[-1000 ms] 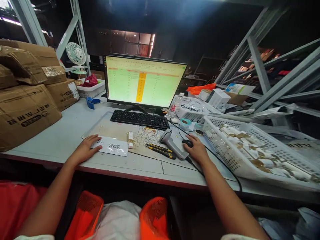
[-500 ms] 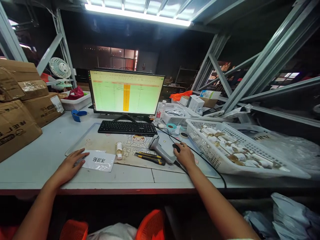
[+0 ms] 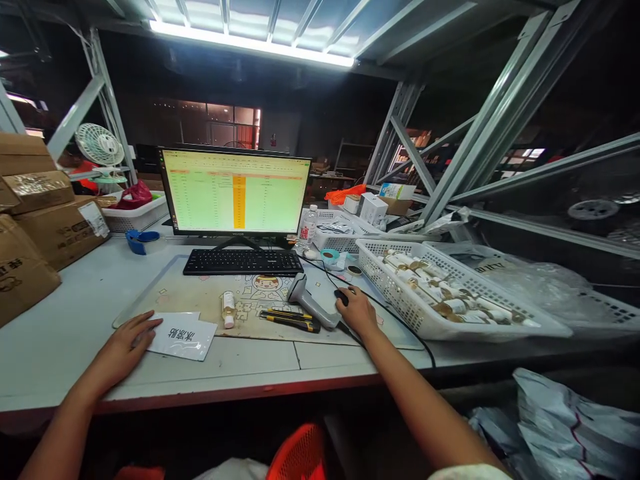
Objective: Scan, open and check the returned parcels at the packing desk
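Note:
My right hand point(image 3: 361, 313) rests over a black computer mouse point(image 3: 341, 297) on the desk mat. The fingers of my left hand point(image 3: 121, 345) lie stretched out at the left edge of a flat white packet point(image 3: 185, 335) with black printed characters. Right of the packet stands or lies a small labelled bottle point(image 3: 229, 310) with a white cap; I cannot tell which. Yellow-and-black utility knives point(image 3: 291, 321) sit between it and a grey barcode scanner point(image 3: 314, 303). Behind these is a black keyboard point(image 3: 243, 262), below a lit monitor point(image 3: 200, 193) showing a spreadsheet.
A white basket point(image 3: 400, 293) full of small bottles stands at the right, with plastic wrap beyond it. Cardboard boxes point(image 3: 50, 227) are stacked at the left near a blue tape dispenser point(image 3: 139, 241). A water bottle point(image 3: 308, 230) stands by the monitor. Below the desk is an orange basket point(image 3: 300, 453).
The whole view has shifted, so the desk items appear further left. Both hands keep their places, the left at the packet and the right on the mouse.

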A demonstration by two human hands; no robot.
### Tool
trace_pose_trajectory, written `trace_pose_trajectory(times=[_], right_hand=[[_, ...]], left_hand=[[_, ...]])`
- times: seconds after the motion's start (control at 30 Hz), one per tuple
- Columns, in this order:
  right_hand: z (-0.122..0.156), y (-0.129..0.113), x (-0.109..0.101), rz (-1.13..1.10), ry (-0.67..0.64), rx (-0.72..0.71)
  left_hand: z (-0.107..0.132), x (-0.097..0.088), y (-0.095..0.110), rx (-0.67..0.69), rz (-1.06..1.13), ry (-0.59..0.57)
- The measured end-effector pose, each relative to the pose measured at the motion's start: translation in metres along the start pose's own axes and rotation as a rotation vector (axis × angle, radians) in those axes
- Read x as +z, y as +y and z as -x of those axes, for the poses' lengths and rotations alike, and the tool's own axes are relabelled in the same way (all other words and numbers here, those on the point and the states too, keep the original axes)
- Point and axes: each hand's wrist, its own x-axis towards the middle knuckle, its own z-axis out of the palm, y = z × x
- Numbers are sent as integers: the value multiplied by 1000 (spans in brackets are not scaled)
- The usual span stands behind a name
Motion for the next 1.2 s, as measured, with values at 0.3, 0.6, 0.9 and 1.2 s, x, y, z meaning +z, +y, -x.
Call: trace_pose_trajectory(times=[0.3,0.6,0.9,1.2], right_hand=[[-1,0,1,2,-7,4],[3,-4,0,64,-44,-17],[7,-3,3,40,-8,17],[7,-4,-2,60,5,22]], left_hand=[[-46,-8,58,132,44,135],[-211,56,241,502,-192,-263],[-245,135,268,502,-184,-404],[-258,159,289,494,-150,-433]])
